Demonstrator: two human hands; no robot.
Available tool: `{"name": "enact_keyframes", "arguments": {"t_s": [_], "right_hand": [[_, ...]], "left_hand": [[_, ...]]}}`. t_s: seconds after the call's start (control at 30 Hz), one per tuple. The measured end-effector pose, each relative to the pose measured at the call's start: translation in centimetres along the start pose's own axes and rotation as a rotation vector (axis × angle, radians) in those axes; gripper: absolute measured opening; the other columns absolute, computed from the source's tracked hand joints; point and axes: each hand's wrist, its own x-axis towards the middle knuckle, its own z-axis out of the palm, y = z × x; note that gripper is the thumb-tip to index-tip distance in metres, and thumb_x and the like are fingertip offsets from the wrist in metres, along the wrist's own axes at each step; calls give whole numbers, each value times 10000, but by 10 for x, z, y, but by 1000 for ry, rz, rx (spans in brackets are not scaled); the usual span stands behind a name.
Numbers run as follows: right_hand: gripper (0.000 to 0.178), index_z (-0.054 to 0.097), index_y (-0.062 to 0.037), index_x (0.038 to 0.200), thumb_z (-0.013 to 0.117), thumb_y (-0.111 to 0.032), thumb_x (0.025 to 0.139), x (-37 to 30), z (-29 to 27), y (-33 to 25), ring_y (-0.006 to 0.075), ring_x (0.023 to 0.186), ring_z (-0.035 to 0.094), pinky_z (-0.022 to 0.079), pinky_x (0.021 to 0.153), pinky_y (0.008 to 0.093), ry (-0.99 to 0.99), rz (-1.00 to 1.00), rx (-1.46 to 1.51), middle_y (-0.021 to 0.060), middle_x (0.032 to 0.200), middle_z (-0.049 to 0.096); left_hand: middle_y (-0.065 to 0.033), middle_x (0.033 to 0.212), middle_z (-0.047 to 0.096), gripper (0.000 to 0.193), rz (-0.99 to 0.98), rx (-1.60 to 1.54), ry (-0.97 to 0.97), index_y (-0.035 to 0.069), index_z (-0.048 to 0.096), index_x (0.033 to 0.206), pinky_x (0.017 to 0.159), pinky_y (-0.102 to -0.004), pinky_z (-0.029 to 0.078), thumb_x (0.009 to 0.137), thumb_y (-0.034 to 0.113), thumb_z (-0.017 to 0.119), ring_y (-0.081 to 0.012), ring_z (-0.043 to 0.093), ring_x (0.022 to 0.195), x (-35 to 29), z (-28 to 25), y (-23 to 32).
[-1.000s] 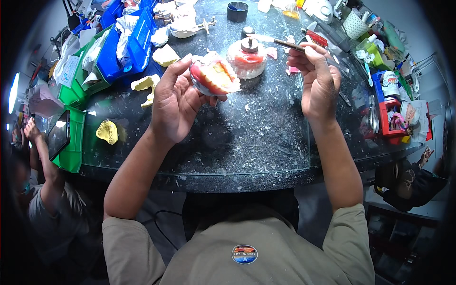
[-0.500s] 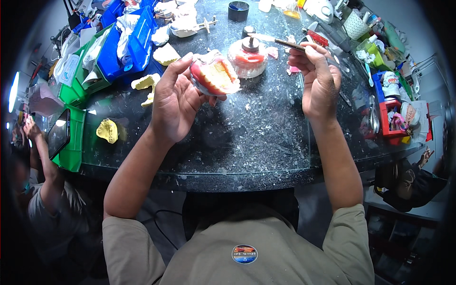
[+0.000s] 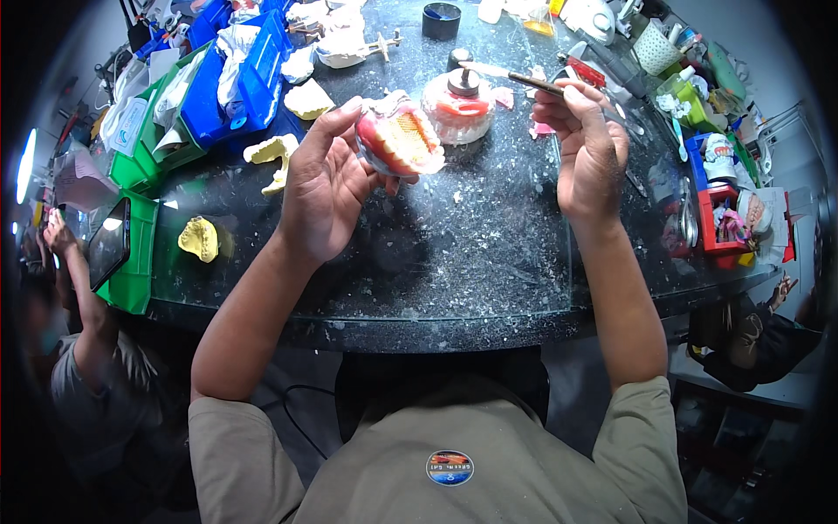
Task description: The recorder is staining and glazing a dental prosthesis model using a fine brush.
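My left hand (image 3: 330,188) grips a dental cast (image 3: 400,135) by its side, fingers and thumb closed round it. Pink-red wax with a row of teeth and a yellowish mesh patch covers the face turned up. In my right hand (image 3: 589,153) a wax knife (image 3: 534,83) is pinched by its dark handle, its pale blade pointing left. The blade's tip lies over the wick of a glass spirit lamp (image 3: 457,109) holding red liquid; I cannot make out a flame. Just behind the lamp stands a small dark cap (image 3: 459,58).
Yellow plaster casts (image 3: 199,239) lie on the left of the dark bench (image 3: 471,253). Green bins (image 3: 131,288) and blue bins (image 3: 262,83) line the left. Tools and a red box (image 3: 723,236) crowd the right. Another person's arm (image 3: 78,262) shows far left.
The view has shifted very slightly. Both hands keep their holds, and the knife blade stays over the lamp.
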Motion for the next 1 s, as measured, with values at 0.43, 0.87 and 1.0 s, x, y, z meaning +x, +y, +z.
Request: {"name": "enact_keyframes", "arguments": {"t_s": [0.43,0.87,1.0], "right_hand": [[154,589,24,961,539,-95,876,-6,9,-8,166,744,651,509,740,267,-36,40,88,132,832,663],[170,576,43,988,511,-66,874,-33,32,-13,162,777,628,497,757,290,-198,-19,-115,129,851,645],[146,572,42,995,517,-30,880,-35,32,-16,142,795,621,493,767,274,-240,-120,-207,114,877,632]], "left_hand": [[-119,1096,562,422,8,28,-37,18,459,1143,676,-272,476,926,377,413,-155,584,869,0,-6,1],[-116,1060,581,419,-3,12,-32,-3,487,1111,706,-289,476,934,364,384,-158,588,854,-1,-3,3],[-116,1059,582,418,-7,13,-30,0,481,1113,702,-285,479,934,365,382,-154,588,849,0,-3,3]]}}
